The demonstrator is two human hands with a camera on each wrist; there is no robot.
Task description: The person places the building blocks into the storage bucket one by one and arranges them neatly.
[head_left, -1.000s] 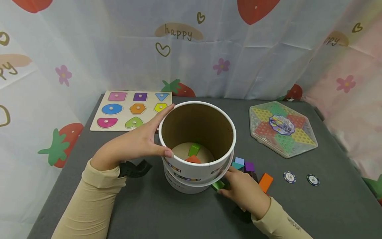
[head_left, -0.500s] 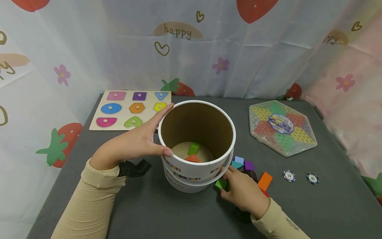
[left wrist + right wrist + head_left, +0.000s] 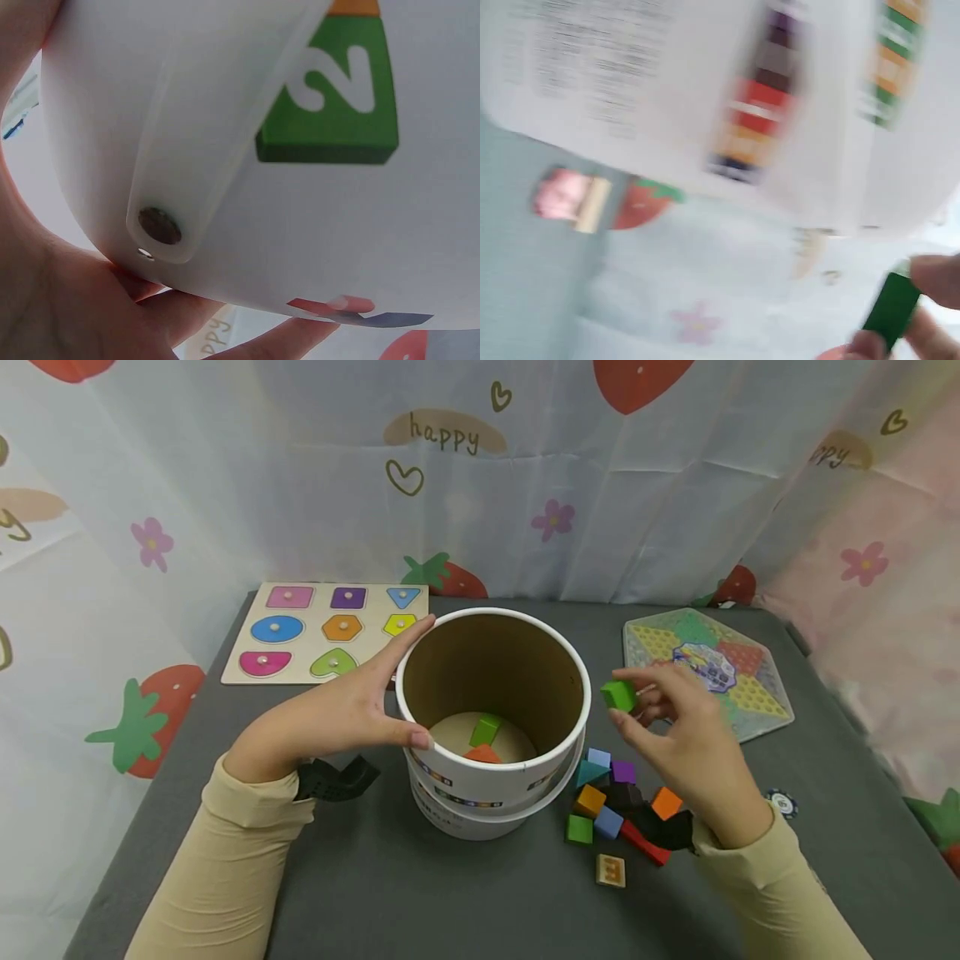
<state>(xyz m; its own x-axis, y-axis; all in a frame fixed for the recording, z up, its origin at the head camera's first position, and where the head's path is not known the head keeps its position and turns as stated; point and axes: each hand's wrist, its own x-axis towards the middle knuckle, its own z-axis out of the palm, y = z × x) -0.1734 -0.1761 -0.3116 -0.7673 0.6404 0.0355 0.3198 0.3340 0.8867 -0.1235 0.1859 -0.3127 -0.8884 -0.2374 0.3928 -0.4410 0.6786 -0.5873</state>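
A tall white bucket (image 3: 480,822) stands mid-table, with a green block (image 3: 485,729) and an orange block (image 3: 483,754) on its floor. My left hand (image 3: 348,710) holds its left side, thumb over the front rim and fingers along the far side. The left wrist view shows the bucket's wall with a printed green block and a strap rivet (image 3: 160,225). To the bucket's right, my right hand (image 3: 686,727) pinches a green block (image 3: 618,695) between thumb and fingertips, raised above the table. Below it lies a pile of coloured blocks, among them a green block (image 3: 579,829).
A wooden tile (image 3: 611,871) lies in front of the pile. A shape-puzzle board (image 3: 300,647) is at the back left, and a hexagonal game box (image 3: 750,693), partly behind my right hand, at the back right. A poker chip (image 3: 782,803) lies right of my right wrist.
My right hand has picked up a green block from beside the bucket and lifted it up and to the right, uncovering more of the pile. The left hand stays on the bucket.
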